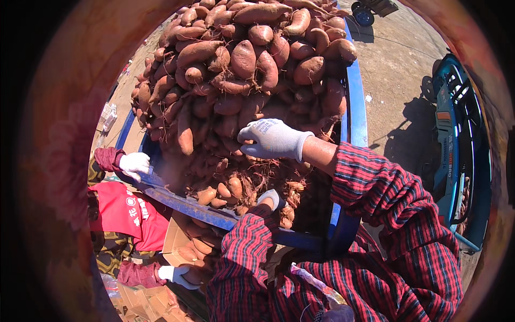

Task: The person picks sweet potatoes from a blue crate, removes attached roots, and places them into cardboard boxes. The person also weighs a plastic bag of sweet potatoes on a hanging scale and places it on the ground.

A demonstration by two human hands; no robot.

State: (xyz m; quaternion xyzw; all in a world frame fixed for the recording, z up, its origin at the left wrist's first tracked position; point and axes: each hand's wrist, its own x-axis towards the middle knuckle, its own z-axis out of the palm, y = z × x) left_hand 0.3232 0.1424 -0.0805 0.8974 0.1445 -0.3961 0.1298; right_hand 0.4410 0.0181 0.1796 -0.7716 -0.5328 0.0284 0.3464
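Note:
My right hand (267, 139), in a white knit glove with writing on its back, hovers over the trailer bed with curled fingers. A bit of brown shows between thumb and fingers, but I cannot tell if it is held. Lower down, my left hand (273, 199) reaches over the blue rail, partly in shadow, beside small sweet potatoes (235, 187) and stringy roots (263, 177). Its fingers are mostly hidden. Beyond both hands rises a tall heap of reddish sweet potatoes (243, 60), many with thin roots attached.
A blue metal rail (193, 207) borders the bed. At left, a co-worker's gloved hand (134, 164) rests by it; the other gloved hand (179, 276) touches a sweet potato near a cardboard box (175, 237). A teal vehicle (446, 133) stands right, a wheeled cart (364, 16) behind.

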